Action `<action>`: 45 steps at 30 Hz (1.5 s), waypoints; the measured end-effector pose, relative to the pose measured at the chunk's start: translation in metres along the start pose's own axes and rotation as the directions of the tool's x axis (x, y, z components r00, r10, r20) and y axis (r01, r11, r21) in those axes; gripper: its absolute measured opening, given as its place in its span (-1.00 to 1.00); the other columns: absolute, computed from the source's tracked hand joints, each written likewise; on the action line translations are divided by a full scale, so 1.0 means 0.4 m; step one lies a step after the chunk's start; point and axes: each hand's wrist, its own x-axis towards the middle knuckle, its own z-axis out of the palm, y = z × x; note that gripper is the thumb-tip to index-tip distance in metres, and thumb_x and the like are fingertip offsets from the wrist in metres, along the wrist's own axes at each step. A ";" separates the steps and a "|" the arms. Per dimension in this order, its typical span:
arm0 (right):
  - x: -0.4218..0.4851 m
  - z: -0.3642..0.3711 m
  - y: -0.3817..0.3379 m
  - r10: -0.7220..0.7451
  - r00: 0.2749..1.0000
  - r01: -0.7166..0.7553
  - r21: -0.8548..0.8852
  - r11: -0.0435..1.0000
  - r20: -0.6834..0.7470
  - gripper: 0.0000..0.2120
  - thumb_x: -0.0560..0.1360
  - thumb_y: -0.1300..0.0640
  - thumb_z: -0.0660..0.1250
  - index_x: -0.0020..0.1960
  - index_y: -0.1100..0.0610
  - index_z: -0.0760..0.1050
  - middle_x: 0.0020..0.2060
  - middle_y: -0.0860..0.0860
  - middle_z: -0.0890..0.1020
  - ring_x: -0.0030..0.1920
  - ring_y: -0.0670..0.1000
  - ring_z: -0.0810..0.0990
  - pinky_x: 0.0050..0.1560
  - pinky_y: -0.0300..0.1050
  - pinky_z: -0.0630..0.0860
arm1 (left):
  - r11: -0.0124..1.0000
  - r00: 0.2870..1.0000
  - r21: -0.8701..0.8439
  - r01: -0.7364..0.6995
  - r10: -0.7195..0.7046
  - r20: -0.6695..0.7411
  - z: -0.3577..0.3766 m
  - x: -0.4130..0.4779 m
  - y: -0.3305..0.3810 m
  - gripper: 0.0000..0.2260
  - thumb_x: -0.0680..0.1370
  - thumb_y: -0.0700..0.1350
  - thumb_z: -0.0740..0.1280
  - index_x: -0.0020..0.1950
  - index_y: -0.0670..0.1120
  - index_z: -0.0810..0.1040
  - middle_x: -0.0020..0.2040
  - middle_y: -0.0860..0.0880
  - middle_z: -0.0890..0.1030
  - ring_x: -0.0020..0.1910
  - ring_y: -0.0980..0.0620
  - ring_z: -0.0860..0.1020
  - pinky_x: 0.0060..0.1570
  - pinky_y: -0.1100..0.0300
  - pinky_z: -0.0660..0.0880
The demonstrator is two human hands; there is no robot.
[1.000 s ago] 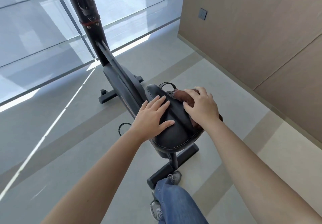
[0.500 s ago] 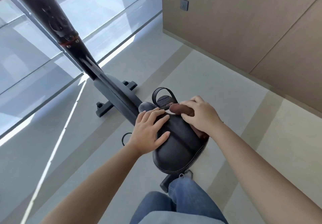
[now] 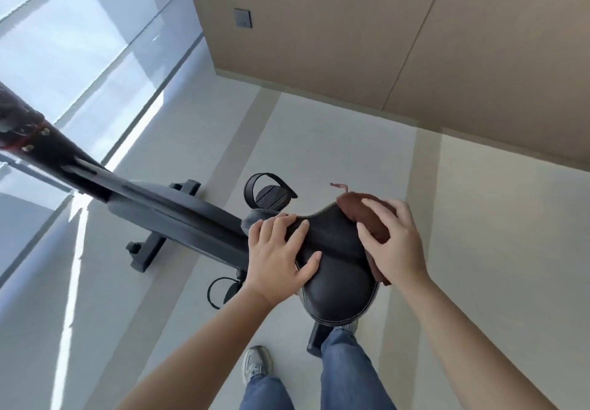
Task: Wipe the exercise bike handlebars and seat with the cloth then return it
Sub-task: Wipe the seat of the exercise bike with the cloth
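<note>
The black exercise bike seat [image 3: 338, 269] is at the middle of the head view. My left hand [image 3: 279, 258] lies flat on the seat's left side with fingers spread. My right hand [image 3: 394, 238] presses a brown cloth [image 3: 367, 214] against the seat's right edge; part of the cloth sticks out above my fingers and below my wrist. The bike frame [image 3: 159, 208] runs from the seat up to the left. The handlebars are out of view.
A strapped pedal [image 3: 269, 192] sits beyond the seat and another pedal strap [image 3: 220, 291] is below the frame. A floor stabiliser [image 3: 150, 250] lies at the left. Glass panels fill the left, a wooden wall [image 3: 383, 42] the back. My jeans legs and shoe [image 3: 255, 368] are below.
The view has swung to the right. My right hand slid the cloth towards the seat's right rear edge. My left hand stayed flat on the seat's left side.
</note>
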 end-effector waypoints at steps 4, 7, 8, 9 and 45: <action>0.102 -0.017 0.005 0.192 0.957 -0.215 0.091 0.972 0.216 -0.67 0.44 0.13 0.36 0.19 -0.02 0.50 0.01 -0.07 0.46 0.06 -0.05 0.50 0.02 -0.40 0.27 | 0.993 0.991 0.069 -0.095 0.088 0.104 -0.012 0.002 -0.019 -0.48 0.43 0.24 0.20 0.15 -0.13 0.57 0.09 -0.16 0.57 0.06 -0.18 0.52 0.08 -0.12 0.40; 0.077 -0.014 0.001 0.219 0.961 -0.238 0.097 0.967 0.170 -0.66 0.44 0.12 0.35 0.21 -0.02 0.48 0.04 -0.06 0.46 0.07 -0.05 0.49 0.07 -0.34 0.29 | 0.980 0.978 0.134 -0.150 0.127 0.164 -0.022 0.003 -0.021 -0.41 0.44 0.28 0.14 0.18 -0.16 0.55 0.11 -0.19 0.57 0.08 -0.20 0.53 0.05 -0.19 0.44; 0.049 -0.012 0.000 0.221 0.969 -0.233 0.110 0.966 0.115 -0.64 0.44 0.14 0.35 0.23 -0.01 0.48 0.07 -0.03 0.46 0.08 -0.06 0.48 0.09 -0.35 0.29 | 0.974 0.975 0.159 -0.159 0.130 0.181 -0.026 0.004 -0.017 -0.39 0.44 0.29 0.12 0.18 -0.18 0.55 0.12 -0.20 0.57 0.07 -0.21 0.53 0.04 -0.20 0.45; 0.014 -0.009 0.000 0.214 0.976 -0.219 0.130 0.967 0.049 -0.62 0.43 0.15 0.36 0.24 0.02 0.47 0.10 0.00 0.45 0.10 -0.06 0.47 0.11 -0.38 0.28 | 0.968 0.972 0.189 -0.166 0.129 0.194 -0.030 0.004 -0.011 -0.38 0.45 0.28 0.10 0.17 -0.19 0.56 0.11 -0.22 0.58 0.07 -0.22 0.54 0.04 -0.21 0.46; -0.123 0.028 0.018 0.437 0.888 -0.328 0.470 0.820 -0.144 -0.71 0.48 0.12 0.27 0.15 -0.17 0.46 -0.01 -0.07 0.60 0.03 -0.11 0.55 0.02 -0.35 0.43 | 0.869 0.952 0.437 -0.230 0.109 0.285 -0.020 0.007 0.020 -0.40 0.42 0.22 0.14 0.15 -0.25 0.55 0.10 -0.26 0.59 0.08 -0.23 0.55 -0.08 -0.20 0.52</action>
